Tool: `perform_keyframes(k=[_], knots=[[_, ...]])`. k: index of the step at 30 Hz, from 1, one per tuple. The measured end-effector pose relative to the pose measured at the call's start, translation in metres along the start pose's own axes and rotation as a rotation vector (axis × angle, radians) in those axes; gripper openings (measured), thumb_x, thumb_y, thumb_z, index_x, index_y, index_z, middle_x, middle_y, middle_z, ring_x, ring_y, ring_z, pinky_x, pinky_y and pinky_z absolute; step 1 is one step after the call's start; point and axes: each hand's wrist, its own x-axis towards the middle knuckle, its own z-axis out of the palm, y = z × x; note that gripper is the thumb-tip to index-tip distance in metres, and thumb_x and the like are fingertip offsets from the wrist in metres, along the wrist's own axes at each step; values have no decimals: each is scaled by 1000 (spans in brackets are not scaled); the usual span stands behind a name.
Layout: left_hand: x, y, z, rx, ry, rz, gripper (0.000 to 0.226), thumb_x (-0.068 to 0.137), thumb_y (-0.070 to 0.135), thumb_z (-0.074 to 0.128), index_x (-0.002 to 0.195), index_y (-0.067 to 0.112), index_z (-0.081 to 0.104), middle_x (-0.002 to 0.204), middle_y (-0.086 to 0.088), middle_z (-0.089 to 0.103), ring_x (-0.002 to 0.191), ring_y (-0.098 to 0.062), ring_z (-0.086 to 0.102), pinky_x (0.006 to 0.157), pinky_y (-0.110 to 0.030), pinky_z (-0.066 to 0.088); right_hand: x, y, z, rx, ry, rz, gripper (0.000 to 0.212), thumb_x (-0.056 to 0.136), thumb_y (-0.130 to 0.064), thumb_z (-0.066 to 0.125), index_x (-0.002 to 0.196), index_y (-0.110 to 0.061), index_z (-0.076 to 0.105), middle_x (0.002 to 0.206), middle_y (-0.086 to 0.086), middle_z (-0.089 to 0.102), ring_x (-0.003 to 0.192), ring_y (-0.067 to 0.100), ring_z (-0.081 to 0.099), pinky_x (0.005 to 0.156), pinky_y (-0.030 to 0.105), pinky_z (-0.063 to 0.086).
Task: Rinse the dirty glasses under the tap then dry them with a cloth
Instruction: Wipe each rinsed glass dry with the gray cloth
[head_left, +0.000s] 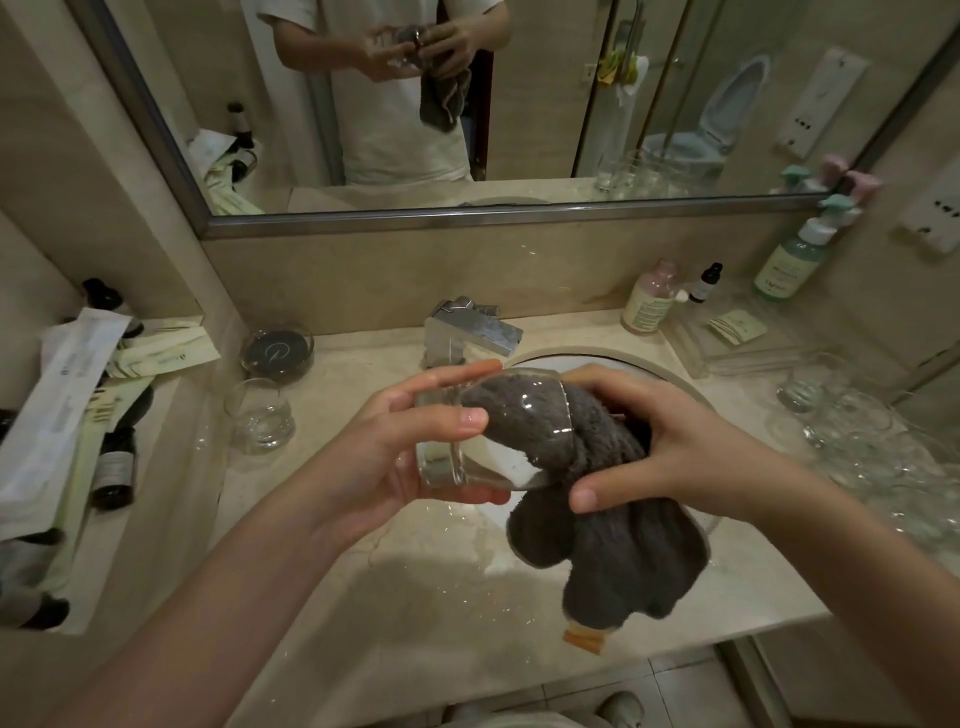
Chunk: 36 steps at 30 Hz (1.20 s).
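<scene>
Standing at the basin, the person holds a clear glass (483, 431) on its side above the sink (660, 374), its mouth turned to the right. The left hand (415, 441) cups the base end: thumb laid across the near wall, fingers curled round the far side and underneath, so most of their tips are hidden behind the glass. A dark grey cloth (597, 525) is stuffed into the mouth and shows through the wall, filling much of the inside. The right hand (670, 447) grips the cloth just outside the rim, fingers bunched over the top of it and thumb pressing from below; whether any fingers reach inside the glass I cannot tell. The rest of the cloth hangs loose below the hands, with a small orange tag (584, 639) at its lowest corner.

Behind the hands the chrome tap (467, 332) is partly covered by the glass, and most of the sink bowl is blocked from sight. One empty tumbler (260, 415) stands on the wet counter (415, 587) to the left. On the right a cluster of glasses (862, 436) blurs together, too indistinct to count. Bottles and paper packets at the left edge are cut off.
</scene>
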Motion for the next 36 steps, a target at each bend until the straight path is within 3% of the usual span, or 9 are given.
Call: perform_keyframes(k=[5,9,12,16,21,25,28,30,36], knots=[[3,2,1,5,2,-8,57,46,23,78,103,26,77,109,-5,73,93,-33,73,61,-42,59,3,3,13,268,-82,7,48,73,-29,72,119,-21,65,116,8,67,110,25,64,93,38,53],[1,3,1,28,-60,-70,59,46,23,78,105,24,76,113,-13,71,90,-38,72,58,-42,58,6,-4,14,268,-236,-4,35,66,-20,77,101,-26,72,97,0,70,94,19,68,81,28,53],[-1,6,2,45,-102,-93,61,47,23,78,108,25,75,124,-17,63,94,-40,71,60,-43,59,6,-8,17,245,-217,-25,18,70,-19,76,86,-26,72,80,-5,68,76,11,66,70,22,50],[-1,5,1,45,-100,-90,60,44,22,78,103,26,77,114,-11,71,93,-37,72,56,-40,58,6,-11,19,129,-182,-67,9,71,-18,72,76,-25,68,70,-7,63,66,4,61,63,18,46],[-1,1,-1,101,-101,-100,61,44,25,79,105,28,76,126,-10,63,101,-36,70,60,-41,58,6,-6,26,6,-122,-96,28,70,-22,80,91,-6,72,84,5,71,79,18,69,71,34,55],[-3,4,0,223,-122,19,58,52,36,76,109,38,72,111,10,71,100,-22,71,66,-36,60,6,-3,23,269,-135,-69,10,74,-15,75,79,-24,72,73,-7,67,70,7,64,66,18,48],[-4,11,-3,514,-157,212,69,52,38,81,119,48,63,125,18,63,114,-8,64,80,-29,58,7,1,24,458,-132,-20,7,70,-18,72,76,-21,74,71,-5,67,67,9,64,65,18,48],[-7,13,-4,601,-183,293,68,54,33,83,118,47,63,126,19,61,115,-8,63,79,-26,58,7,2,25,546,-144,5,12,69,-16,70,80,-17,76,74,-2,71,70,10,67,66,18,50],[-6,3,5,253,-121,180,61,42,16,83,101,32,76,106,6,73,98,-22,72,68,-32,59,7,-8,16,431,-213,-24,15,68,-16,73,80,-25,75,75,-12,70,72,2,66,68,14,49]])
